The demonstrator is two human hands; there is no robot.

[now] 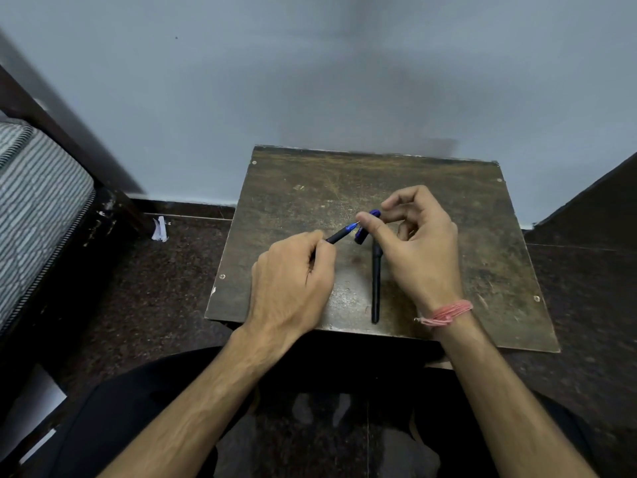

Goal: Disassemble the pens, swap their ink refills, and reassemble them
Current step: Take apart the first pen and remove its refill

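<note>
Gripping a black pen by its barrel, the left hand aims its blue tip at the blue cap pinched by the right hand; 1 more black pen lies on the table.

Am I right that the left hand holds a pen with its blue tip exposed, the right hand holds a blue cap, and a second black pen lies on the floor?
Not quite. In the head view the second black pen lies on the wooden table, not the floor. The left hand does hold the pen with its blue tip exposed, and the right hand holds the blue cap.

Dim, even light; soft blur, wide-angle bending at edges
</note>
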